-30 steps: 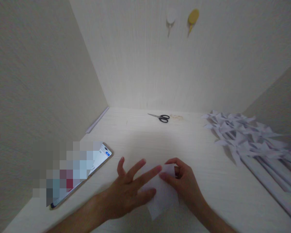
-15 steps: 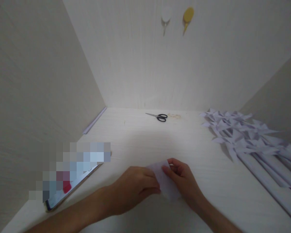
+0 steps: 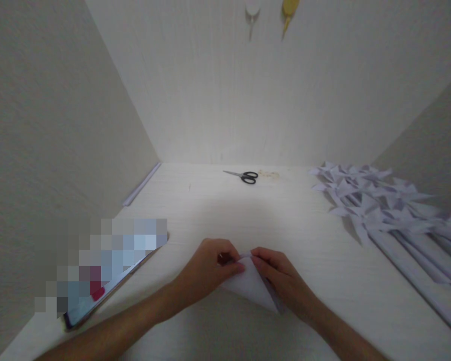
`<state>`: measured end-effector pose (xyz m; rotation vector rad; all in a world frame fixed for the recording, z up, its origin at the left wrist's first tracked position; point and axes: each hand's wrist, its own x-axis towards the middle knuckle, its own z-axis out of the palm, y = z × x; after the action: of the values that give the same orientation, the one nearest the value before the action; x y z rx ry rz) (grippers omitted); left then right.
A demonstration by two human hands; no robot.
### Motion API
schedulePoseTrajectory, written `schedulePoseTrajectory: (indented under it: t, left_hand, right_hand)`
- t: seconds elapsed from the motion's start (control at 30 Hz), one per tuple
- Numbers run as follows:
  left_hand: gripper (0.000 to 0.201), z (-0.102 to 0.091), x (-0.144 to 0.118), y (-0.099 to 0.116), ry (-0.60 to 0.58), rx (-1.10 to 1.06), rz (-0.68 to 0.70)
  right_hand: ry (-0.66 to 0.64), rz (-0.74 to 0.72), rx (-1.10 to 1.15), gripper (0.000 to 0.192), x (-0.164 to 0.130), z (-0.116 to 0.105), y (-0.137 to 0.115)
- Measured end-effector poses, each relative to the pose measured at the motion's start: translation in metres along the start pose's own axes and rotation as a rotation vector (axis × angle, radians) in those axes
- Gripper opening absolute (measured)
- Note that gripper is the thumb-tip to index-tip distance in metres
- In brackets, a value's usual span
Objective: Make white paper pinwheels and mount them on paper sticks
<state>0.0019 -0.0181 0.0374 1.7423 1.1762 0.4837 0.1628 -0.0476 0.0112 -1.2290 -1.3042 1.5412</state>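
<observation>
A white sheet of paper (image 3: 250, 287), folded into a triangular shape, is held between both hands just above the table's near part. My left hand (image 3: 212, 264) pinches its upper left edge, with the thumb on top of the paper. At the upper right edge, my right hand (image 3: 280, 273) grips it between thumb and fingers. The fingertips of the two hands lie close together near the upper corner. Parts of the paper's sides are hidden behind the hands.
Black-handled scissors (image 3: 248, 177) lie near the back wall. Several folded paper pinwheel shapes (image 3: 376, 200) on paper sticks (image 3: 406, 286) are heaped at the right. A partly blurred device with a screen (image 3: 113, 276) rests at the left, below a rolled paper stick (image 3: 143, 184).
My left hand has turned and moved up to the paper's upper edge, thumb now on top. The paper now shows as a wider triangle. The view has tilted slightly down.
</observation>
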Motion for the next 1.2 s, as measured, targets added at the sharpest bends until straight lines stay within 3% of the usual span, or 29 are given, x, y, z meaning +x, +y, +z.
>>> schedulePoseTrajectory:
  t: [0.13, 0.23, 0.33, 1.2]
  left_hand:
    - [0.017, 0.002, 0.0023, -0.0032, 0.042, -0.147, -0.036]
    - [0.017, 0.0018, 0.0028, -0.0032, -0.008, -0.214, -0.064]
    - [0.013, 0.0008, 0.0028, -0.0027, -0.064, -0.193, -0.091]
    - [0.018, 0.0003, 0.0037, -0.0044, -0.107, -0.202, -0.118]
  right_hand:
    - [0.017, 0.008, -0.025, 0.017, -0.0006, 0.0014, -0.0006]
    - [0.047, 0.026, -0.051, 0.017, -0.0006, 0.0027, -0.0001]
    - [0.048, 0.047, -0.09, 0.019, -0.0006, 0.0024, -0.0002]
    - [0.043, -0.01, -0.286, 0.025, 0.0006, 0.0005, -0.0022]
